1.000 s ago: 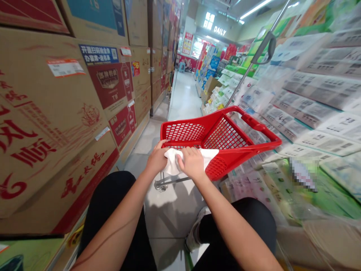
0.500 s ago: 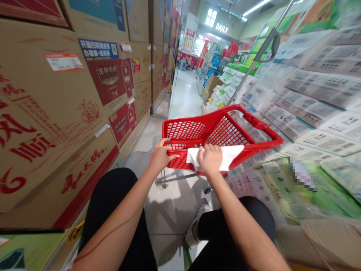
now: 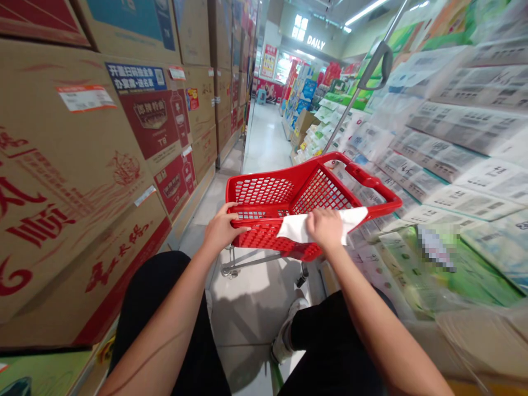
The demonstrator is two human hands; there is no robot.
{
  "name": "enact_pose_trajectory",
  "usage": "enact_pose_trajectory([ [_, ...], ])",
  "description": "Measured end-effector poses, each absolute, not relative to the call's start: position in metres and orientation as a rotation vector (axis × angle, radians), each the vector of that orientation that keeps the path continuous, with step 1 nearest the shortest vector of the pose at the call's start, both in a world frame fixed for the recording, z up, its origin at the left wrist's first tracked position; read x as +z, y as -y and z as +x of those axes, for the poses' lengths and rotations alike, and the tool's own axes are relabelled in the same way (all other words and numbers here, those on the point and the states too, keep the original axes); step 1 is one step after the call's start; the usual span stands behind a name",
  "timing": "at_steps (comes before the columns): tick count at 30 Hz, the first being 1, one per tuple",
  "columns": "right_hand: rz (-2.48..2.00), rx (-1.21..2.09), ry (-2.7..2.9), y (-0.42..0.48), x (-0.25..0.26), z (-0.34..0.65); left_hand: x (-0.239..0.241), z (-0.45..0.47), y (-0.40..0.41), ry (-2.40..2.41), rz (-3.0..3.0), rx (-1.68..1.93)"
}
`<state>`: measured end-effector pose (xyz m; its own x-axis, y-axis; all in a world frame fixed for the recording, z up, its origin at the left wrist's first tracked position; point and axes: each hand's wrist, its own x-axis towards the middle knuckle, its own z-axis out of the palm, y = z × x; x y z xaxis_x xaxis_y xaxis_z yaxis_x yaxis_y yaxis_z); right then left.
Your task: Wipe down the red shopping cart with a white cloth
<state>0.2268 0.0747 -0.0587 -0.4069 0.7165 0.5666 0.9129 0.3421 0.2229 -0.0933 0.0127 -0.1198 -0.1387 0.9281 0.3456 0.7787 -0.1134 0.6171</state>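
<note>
Head view, a shop aisle. The left hand [image 3: 220,228] grips the near rim of the red basket [image 3: 264,192] at its left corner, fingers [image 3: 232,210] curled over the edge and closed on it, so that the basket is steadied on its metal frame [image 3: 247,259]. The right hand [image 3: 328,226] lies palm down on a white cloth [image 3: 295,231], fingers bent together and clamped on the cloth against the right half of the same rim; whether the thumb is tucked beneath the cloth is hidden by the hand. One end of the cloth trails toward the basket's right corner, the other toward the middle of the rim. The step in hand, by this arrangement, is the wiping of the near rim, with the right-hand stretch under the cloth. A further stroke toward the right corner would call for steady downward pressure, a firm left-hand hold to stop the wheeled frame rolling on the floor [image 3: 256,308], and a turn of the wrist where the rim bends. The long pull handle [image 3: 377,61] rises behind the basket. Cardboard cartons [image 3: 82,165] line the left side, wrapped packs [image 3: 454,137] the right.
</note>
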Motion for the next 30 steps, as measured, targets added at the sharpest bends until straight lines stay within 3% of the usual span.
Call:
enact_pose_trajectory([
  [5, -1.553, -0.881, 2.052, -0.092, -0.043, 0.278, -0.122, -0.097, -0.011, -1.908, 1.902, 1.131],
  [16, -1.261, -0.444, 2.155, -0.018, -0.103, 0.064, -0.116, -0.081, -0.003, -1.985, 1.942, 0.993],
  [20, -1.222, -0.518, 2.259, -0.034, -0.092, 0.113, -0.115, -0.09, 0.0, -1.984, 1.949, 0.99],
  [26, -1.483, -0.875, 2.111, -0.08, -0.044, 0.282, -0.118, -0.096, -0.001, -1.962, 1.965, 1.008],
  [30, -1.584, -0.9, 1.977, -0.084, -0.037, 0.298, -0.117, -0.089, -0.002, -1.994, 1.969, 1.003],
])
